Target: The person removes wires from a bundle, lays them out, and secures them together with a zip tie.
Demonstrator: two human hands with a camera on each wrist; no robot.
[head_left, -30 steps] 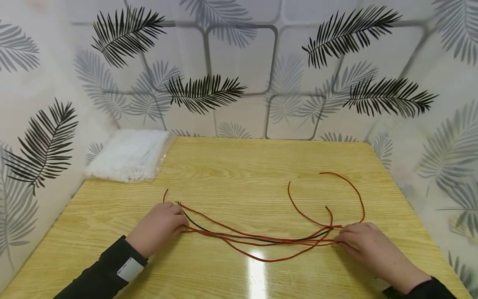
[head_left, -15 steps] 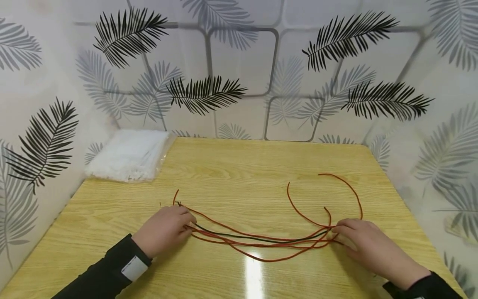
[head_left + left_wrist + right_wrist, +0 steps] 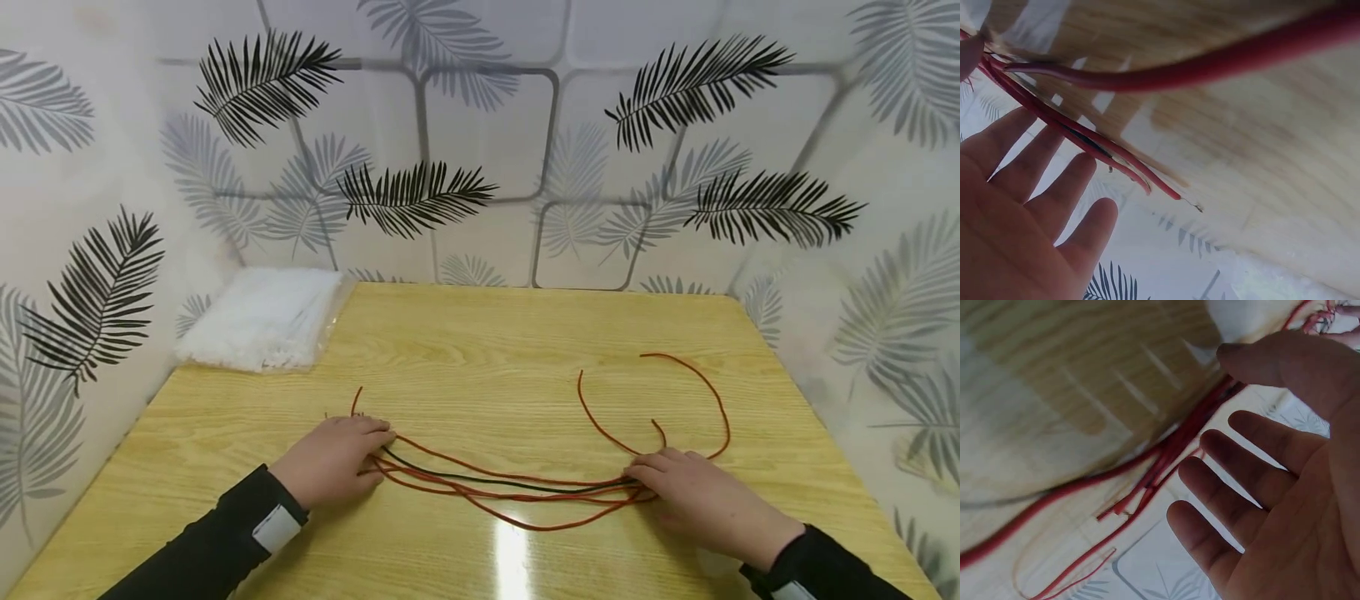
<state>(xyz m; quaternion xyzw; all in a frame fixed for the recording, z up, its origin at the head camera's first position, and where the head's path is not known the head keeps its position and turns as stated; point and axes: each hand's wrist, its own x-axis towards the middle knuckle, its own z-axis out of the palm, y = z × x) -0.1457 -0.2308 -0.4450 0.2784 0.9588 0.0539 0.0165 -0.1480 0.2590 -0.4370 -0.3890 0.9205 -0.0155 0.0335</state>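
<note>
Several long red wires (image 3: 542, 529) and a black wire (image 3: 487, 480) lie across the table in a loose, sagging bundle. My left hand (image 3: 335, 460) pinches the bundle near its left end, the wires passing between thumb and fingertips. Beyond those fingers, a red wire (image 3: 1141, 165) ends in bare, stripped strands in the left wrist view. Toward the right end, my right hand (image 3: 708, 500) has the gathered wires (image 3: 1194, 422) between its thumb and nearly straight fingers. Past it, loose red ends (image 3: 720, 408) curve away over the tabletop. The back of each hand hides part of the bundle.
At the table's back left corner sits a clear plastic bag (image 3: 262, 321) full of thin white pieces. The wood-grain table (image 3: 480, 350) meets a leaf-patterned wall covering (image 3: 480, 225) behind and at both sides.
My right hand has shifted left along the wires and drawn them closer together. My left hand has moved slightly right, still at the left end.
</note>
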